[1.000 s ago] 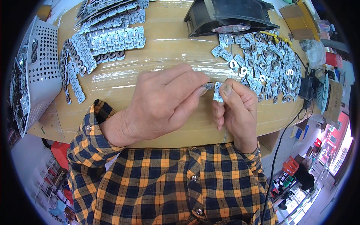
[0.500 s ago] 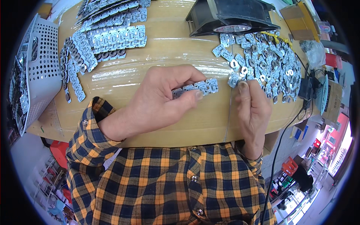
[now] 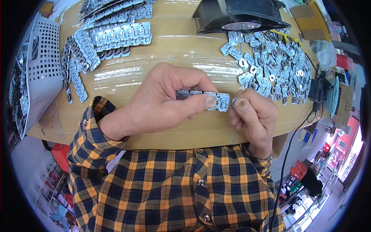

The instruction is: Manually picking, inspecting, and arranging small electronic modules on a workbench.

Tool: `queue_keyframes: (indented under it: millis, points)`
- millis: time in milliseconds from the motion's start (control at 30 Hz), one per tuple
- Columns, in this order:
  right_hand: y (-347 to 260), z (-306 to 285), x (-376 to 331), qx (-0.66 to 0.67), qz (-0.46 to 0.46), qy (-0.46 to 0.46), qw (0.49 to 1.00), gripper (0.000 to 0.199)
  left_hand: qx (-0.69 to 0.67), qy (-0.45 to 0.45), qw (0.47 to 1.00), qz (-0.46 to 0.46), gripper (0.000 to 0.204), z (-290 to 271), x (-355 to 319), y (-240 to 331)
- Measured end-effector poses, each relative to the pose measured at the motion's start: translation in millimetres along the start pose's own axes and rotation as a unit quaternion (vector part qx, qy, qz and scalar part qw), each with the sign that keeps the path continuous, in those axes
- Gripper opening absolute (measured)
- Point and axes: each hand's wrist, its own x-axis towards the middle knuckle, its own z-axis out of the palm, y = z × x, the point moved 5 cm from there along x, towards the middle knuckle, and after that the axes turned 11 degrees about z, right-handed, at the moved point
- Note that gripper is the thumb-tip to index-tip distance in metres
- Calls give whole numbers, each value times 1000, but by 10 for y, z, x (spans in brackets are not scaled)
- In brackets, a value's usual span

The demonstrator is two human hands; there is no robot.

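Note:
My left hand is closed around a short strip of small joined circuit boards, thumb in front and fingers behind. The strip's right end sticks out past the thumb tip, and its left part lies partly within the hand. Just right of that end, my right hand pinches a small round silvery piece between thumb and curled forefinger; its kind is not clear. A gap is barely visible between this piece and the strip. Beyond the right hand spreads a heap of loose single boards, several with dark or shiny round parts.
Stacked board strips lie at the far left. A white perforated basket with more strips stands at the left edge. A black fan sits at the back, near a cardboard box. A black cable runs down on the right.
My right hand has moved away from a loose board, which now lies at the heap's near edge, and has come beside the strip's end. The strip has shifted slightly right and nearer.

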Motion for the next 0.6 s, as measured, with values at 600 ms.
queue_keyframes:
  millis: [600]
  points:
    - [206, 326, 90, 399, 152, -86, 900, 30, -95, 9, 995, -14, 11, -29, 23, -3]
